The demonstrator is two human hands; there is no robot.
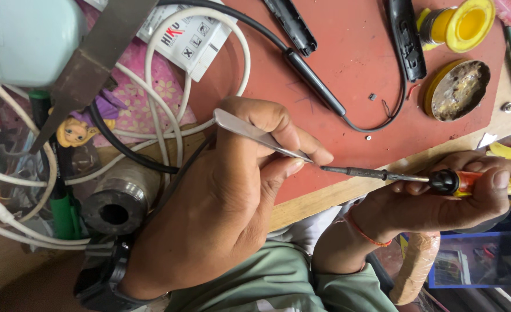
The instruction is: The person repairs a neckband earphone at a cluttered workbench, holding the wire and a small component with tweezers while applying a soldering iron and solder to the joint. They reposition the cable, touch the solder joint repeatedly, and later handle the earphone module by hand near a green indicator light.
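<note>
Fingers of left hand [232, 190] pinch tweezers [255, 134]; right hand [446, 199] grips soldering iron [440, 180] below white label [189, 37].

Steel tweezers [255, 134] lie slanted, tips meeting the dark metal tip of a soldering iron [417, 178] — orange-and-yellow handled, lying level — both just off the near edge of the red mat [348, 63].

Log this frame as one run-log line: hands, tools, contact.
left hand: pinches metal tweezers | right hand: grips soldering iron | tweezer tips meet iron tip | over edge of red mat
</note>
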